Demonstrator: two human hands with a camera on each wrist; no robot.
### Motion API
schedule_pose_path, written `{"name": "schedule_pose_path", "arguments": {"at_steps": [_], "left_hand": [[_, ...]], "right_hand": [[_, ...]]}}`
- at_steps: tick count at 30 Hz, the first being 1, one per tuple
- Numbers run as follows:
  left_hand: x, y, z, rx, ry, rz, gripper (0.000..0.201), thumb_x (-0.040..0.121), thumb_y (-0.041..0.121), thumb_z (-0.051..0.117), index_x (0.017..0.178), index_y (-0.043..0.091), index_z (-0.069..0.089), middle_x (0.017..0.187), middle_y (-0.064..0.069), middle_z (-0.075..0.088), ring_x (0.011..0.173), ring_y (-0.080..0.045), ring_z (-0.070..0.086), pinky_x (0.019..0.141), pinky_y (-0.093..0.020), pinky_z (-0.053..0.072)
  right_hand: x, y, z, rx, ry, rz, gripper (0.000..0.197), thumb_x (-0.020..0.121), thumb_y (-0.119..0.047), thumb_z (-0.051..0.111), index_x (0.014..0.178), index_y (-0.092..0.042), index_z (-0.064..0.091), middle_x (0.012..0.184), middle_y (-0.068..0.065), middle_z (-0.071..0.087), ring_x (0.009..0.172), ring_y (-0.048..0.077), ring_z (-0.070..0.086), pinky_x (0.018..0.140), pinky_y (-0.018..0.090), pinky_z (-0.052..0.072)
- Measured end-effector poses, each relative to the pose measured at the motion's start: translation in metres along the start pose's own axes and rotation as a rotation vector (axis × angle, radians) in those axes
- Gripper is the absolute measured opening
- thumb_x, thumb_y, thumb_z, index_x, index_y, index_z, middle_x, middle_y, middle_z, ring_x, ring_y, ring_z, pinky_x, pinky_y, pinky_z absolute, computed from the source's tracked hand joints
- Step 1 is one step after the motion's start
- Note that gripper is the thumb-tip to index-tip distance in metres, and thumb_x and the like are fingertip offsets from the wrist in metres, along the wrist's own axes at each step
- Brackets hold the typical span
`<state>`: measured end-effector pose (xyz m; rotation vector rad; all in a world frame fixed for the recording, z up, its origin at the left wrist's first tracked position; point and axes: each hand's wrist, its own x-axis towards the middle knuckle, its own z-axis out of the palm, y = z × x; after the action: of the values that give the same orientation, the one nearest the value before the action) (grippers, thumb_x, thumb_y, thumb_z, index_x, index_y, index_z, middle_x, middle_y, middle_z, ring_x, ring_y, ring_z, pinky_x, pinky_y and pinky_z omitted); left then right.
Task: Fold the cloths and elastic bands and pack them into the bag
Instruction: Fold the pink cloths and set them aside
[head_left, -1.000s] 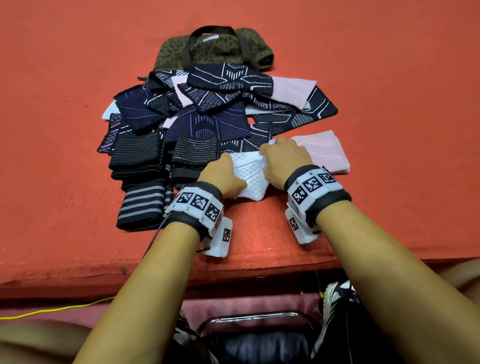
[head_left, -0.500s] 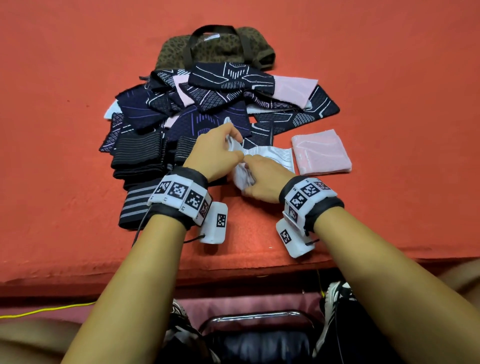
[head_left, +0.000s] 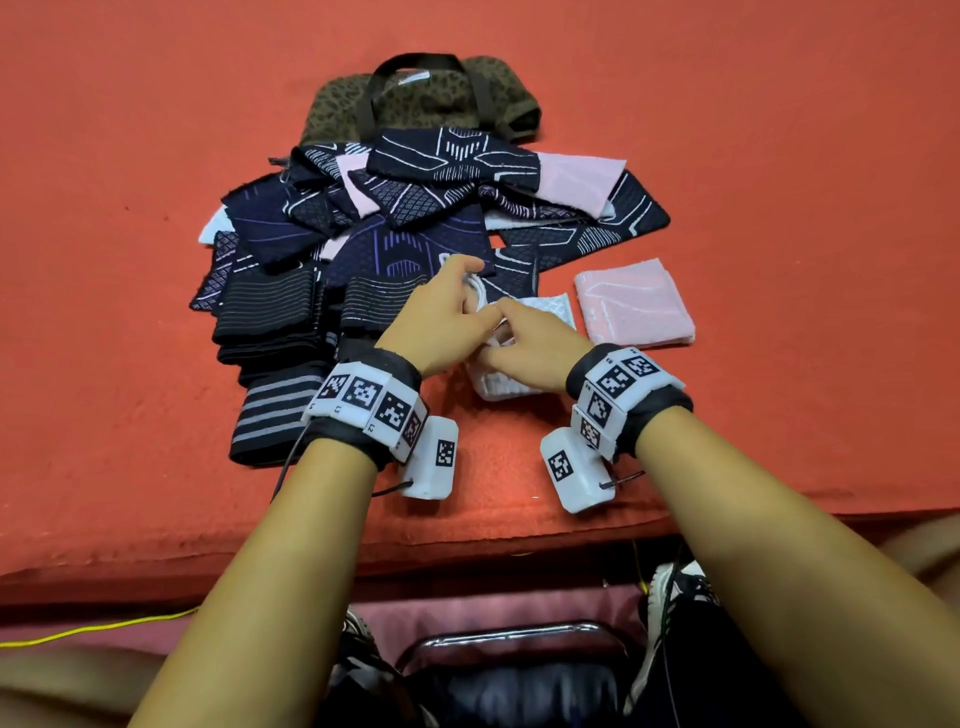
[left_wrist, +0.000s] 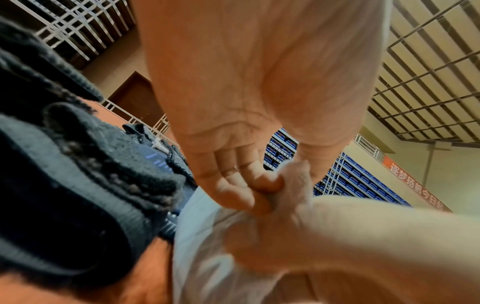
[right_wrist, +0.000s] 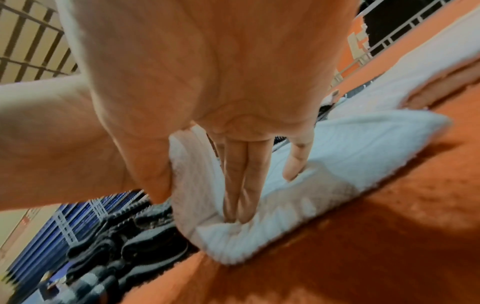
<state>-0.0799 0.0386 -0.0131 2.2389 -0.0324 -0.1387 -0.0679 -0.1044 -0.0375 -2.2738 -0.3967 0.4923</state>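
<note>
A white textured cloth (head_left: 551, 305) lies near the front of the red table, partly folded. My left hand (head_left: 467, 291) pinches a raised flap of the white cloth (left_wrist: 296, 181) between thumb and curled fingers (left_wrist: 262, 181). My right hand (head_left: 498, 332) sits just right of it; its straight fingers (right_wrist: 237, 185) press into the white cloth (right_wrist: 350, 148) at the crease, with the flap standing beside the thumb. A leopard-print bag (head_left: 415, 98) with black handles lies at the far side. Black striped elastic bands (head_left: 270, 317) are stacked to the left.
A heap of dark patterned and pink cloths (head_left: 415, 208) lies between the bag and my hands. One folded pink cloth (head_left: 634, 304) sits to the right of the white one. The table's front edge (head_left: 467, 545) is close below my wrists; a chair stands under it.
Both hands lay flat on the white cloth a second ago. The left hand has since lifted a flap away from me, and the right hand has drawn back onto the crease.
</note>
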Motion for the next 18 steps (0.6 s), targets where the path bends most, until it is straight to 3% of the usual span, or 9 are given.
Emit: {"name": "schedule_pose_path", "arguments": {"at_steps": [2, 5, 7, 9, 11, 14, 16, 18], "left_hand": [[0.001, -0.001, 0.001, -0.008, 0.013, -0.023, 0.066, 0.088, 0.031, 0.058, 0.146, 0.014, 0.032, 0.074, 0.0, 0.058, 0.073, -0.018, 0.055, 0.075, -0.037, 0.046], [0.003, -0.004, 0.001, -0.02, 0.009, -0.063, 0.075, 0.093, 0.021, 0.054, 0.156, 0.01, 0.014, 0.084, -0.003, 0.066, 0.085, -0.018, 0.065, 0.08, -0.037, 0.051], [0.004, -0.006, 0.0, 0.005, -0.001, -0.08, 0.073, 0.095, 0.021, 0.053, 0.156, 0.015, 0.014, 0.095, -0.005, 0.068, 0.093, -0.022, 0.066, 0.082, -0.041, 0.053], [0.003, -0.008, 0.0, 0.036, -0.013, -0.082, 0.07, 0.095, 0.021, 0.052, 0.155, 0.019, 0.016, 0.099, -0.011, 0.068, 0.089, -0.027, 0.066, 0.077, -0.044, 0.053], [0.003, -0.01, 0.003, 0.026, -0.02, -0.061, 0.069, 0.094, 0.019, 0.053, 0.153, 0.02, 0.018, 0.101, -0.01, 0.067, 0.085, -0.025, 0.064, 0.073, -0.042, 0.053], [0.007, -0.013, 0.008, 0.02, -0.028, -0.066, 0.077, 0.092, 0.016, 0.058, 0.155, 0.011, 0.015, 0.119, -0.003, 0.062, 0.094, -0.018, 0.061, 0.086, -0.04, 0.052], [0.011, -0.014, 0.011, 0.089, -0.046, -0.057, 0.071, 0.09, 0.014, 0.062, 0.152, 0.01, 0.028, 0.127, -0.008, 0.056, 0.101, -0.023, 0.06, 0.091, -0.041, 0.051], [0.012, -0.014, 0.015, 0.212, -0.091, -0.02, 0.051, 0.087, 0.013, 0.064, 0.136, 0.007, 0.05, 0.118, -0.016, 0.054, 0.096, -0.028, 0.061, 0.088, -0.034, 0.05]], "right_hand": [[0.001, 0.003, -0.005, 0.049, 0.039, 0.033, 0.029, 0.083, -0.031, 0.064, 0.105, -0.019, 0.052, 0.097, 0.0, 0.067, 0.09, 0.019, 0.064, 0.081, 0.033, 0.049], [0.003, 0.009, -0.011, -0.034, 0.125, 0.04, 0.015, 0.087, -0.023, 0.06, 0.095, -0.019, 0.049, 0.091, 0.003, 0.064, 0.086, 0.024, 0.061, 0.068, 0.032, 0.043], [0.003, 0.01, -0.016, -0.164, 0.142, 0.037, 0.012, 0.084, -0.018, 0.06, 0.087, -0.018, 0.049, 0.086, 0.006, 0.062, 0.085, 0.029, 0.059, 0.063, 0.031, 0.037], [0.001, 0.01, -0.021, -0.218, 0.149, 0.073, 0.01, 0.08, -0.016, 0.062, 0.084, -0.014, 0.053, 0.083, 0.009, 0.064, 0.08, 0.028, 0.06, 0.055, 0.029, 0.038], [-0.002, 0.009, -0.026, -0.239, 0.163, 0.121, 0.011, 0.078, -0.016, 0.063, 0.077, -0.012, 0.054, 0.076, 0.007, 0.061, 0.073, 0.026, 0.058, 0.049, 0.026, 0.036], [-0.005, 0.006, -0.035, -0.29, 0.093, 0.22, 0.023, 0.077, -0.024, 0.067, 0.069, -0.011, 0.049, 0.072, 0.004, 0.054, 0.067, 0.022, 0.054, 0.049, 0.026, 0.032], [-0.006, 0.004, -0.041, -0.314, 0.002, 0.265, 0.027, 0.077, -0.028, 0.072, 0.072, -0.012, 0.051, 0.074, 0.004, 0.056, 0.065, 0.018, 0.054, 0.051, 0.025, 0.034], [-0.005, 0.003, -0.042, -0.335, -0.039, 0.28, 0.029, 0.077, -0.034, 0.073, 0.08, -0.011, 0.055, 0.081, 0.003, 0.058, 0.071, 0.019, 0.057, 0.057, 0.026, 0.039]]}}
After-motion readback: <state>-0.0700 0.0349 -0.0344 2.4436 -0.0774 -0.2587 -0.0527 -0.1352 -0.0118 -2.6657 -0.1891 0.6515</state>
